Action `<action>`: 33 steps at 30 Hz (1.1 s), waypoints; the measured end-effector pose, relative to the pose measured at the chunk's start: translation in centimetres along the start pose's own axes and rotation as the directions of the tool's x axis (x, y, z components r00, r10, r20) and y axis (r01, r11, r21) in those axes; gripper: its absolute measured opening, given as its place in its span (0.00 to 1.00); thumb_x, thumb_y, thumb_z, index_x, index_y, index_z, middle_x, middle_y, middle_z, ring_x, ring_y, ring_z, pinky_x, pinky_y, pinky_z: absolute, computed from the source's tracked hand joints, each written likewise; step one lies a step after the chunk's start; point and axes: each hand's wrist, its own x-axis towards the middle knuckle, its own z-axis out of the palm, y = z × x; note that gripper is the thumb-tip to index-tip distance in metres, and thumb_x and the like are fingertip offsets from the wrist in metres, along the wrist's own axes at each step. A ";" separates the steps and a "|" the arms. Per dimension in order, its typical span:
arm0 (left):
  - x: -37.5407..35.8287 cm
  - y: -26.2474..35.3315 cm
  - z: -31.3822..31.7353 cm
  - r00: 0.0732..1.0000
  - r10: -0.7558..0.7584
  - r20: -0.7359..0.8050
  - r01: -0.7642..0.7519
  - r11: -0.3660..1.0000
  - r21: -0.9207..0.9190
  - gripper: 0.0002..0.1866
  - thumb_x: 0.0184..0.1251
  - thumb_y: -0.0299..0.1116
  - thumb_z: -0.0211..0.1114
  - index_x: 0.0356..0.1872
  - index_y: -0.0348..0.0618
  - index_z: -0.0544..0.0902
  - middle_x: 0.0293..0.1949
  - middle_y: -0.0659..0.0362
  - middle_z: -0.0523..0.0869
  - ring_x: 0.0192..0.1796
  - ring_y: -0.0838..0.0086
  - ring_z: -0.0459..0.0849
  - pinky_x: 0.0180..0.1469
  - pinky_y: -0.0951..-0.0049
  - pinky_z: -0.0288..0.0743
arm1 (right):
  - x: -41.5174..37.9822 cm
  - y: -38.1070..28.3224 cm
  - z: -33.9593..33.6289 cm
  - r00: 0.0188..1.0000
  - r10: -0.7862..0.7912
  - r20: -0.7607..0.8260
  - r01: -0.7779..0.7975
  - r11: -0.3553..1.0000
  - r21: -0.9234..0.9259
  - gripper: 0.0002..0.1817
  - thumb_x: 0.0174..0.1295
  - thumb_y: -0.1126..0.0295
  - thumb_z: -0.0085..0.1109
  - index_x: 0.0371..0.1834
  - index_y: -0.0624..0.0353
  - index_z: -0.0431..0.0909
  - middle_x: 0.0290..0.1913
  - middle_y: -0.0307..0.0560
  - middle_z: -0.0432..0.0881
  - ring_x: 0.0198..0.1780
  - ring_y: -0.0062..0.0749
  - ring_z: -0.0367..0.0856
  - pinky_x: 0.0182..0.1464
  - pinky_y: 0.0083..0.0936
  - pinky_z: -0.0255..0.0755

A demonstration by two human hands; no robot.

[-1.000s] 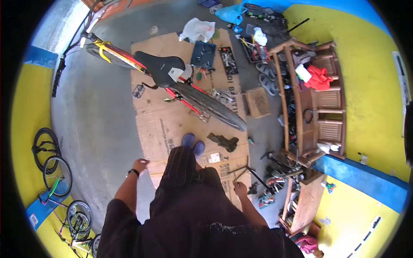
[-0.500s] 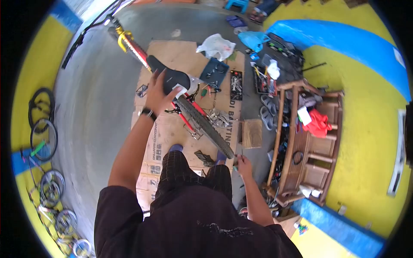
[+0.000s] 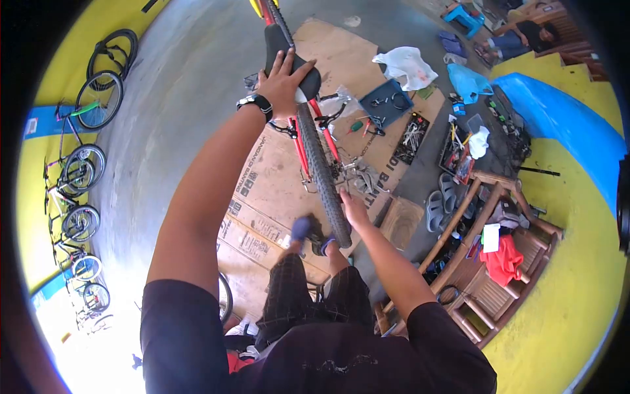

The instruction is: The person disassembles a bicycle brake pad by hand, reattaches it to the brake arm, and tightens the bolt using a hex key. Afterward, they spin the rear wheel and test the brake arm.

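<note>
A bicycle with a red frame stands before me, its rear tyre (image 3: 320, 174) pointing toward my feet. My left hand (image 3: 282, 88) lies over the back of the black saddle (image 3: 307, 79), fingers spread. A dark watch circles that wrist. My right hand (image 3: 354, 211) is at the right side of the rear tyre, its fingers partly curled and partly hidden; what they hold, if anything, I cannot make out. Flattened cardboard (image 3: 269, 164) lies under the bicycle. To the right are a blue tray (image 3: 387, 105) with small parts, a green-handled screwdriver (image 3: 356, 125) and a black tool case (image 3: 412, 138).
A cardboard box (image 3: 401, 223) stands right of the wheel, near grey sandals (image 3: 434, 211). A wooden bench (image 3: 485, 295) carries a red cloth (image 3: 503, 260). Plastic bags (image 3: 405, 67) lie farther off. Several bicycles (image 3: 82, 164) line the left wall. A person (image 3: 525, 41) reclines at upper right.
My view has turned, and the bicycle sits more upright in it. My right hand has moved from beyond the tyre's lower end up to its side. My left hand stays on the saddle.
</note>
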 end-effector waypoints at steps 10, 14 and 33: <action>-0.8 -0.4 1.0 0.992 0.036 -0.123 -0.041 0.999 -0.032 0.52 0.50 0.32 0.72 0.78 0.81 0.60 0.82 0.50 0.52 0.84 0.51 0.46 0.71 0.27 0.56 | 2.3 0.1 3.5 0.914 0.109 0.392 -0.364 0.646 0.671 0.25 0.76 0.47 0.43 0.37 0.54 0.82 0.22 0.38 0.79 0.19 0.25 0.75 0.24 0.27 0.70; -0.9 -0.9 0.1 0.994 0.034 -0.103 -0.039 0.998 -0.043 0.51 0.49 0.27 0.67 0.77 0.83 0.62 0.82 0.52 0.53 0.84 0.54 0.45 0.71 0.28 0.56 | 0.3 0.3 4.8 0.941 0.129 0.313 -0.318 0.657 0.684 0.26 0.76 0.46 0.41 0.36 0.54 0.82 0.23 0.38 0.79 0.19 0.25 0.76 0.23 0.25 0.70; -14.6 -6.3 0.9 0.938 0.317 -0.138 -0.336 0.930 -0.147 0.46 0.41 0.26 0.73 0.68 0.75 0.76 0.81 0.54 0.58 0.83 0.54 0.51 0.74 0.29 0.51 | -7.2 5.5 27.2 0.964 0.155 0.216 -0.266 0.597 0.757 0.27 0.79 0.49 0.41 0.53 0.59 0.84 0.31 0.42 0.83 0.31 0.23 0.78 0.39 0.25 0.70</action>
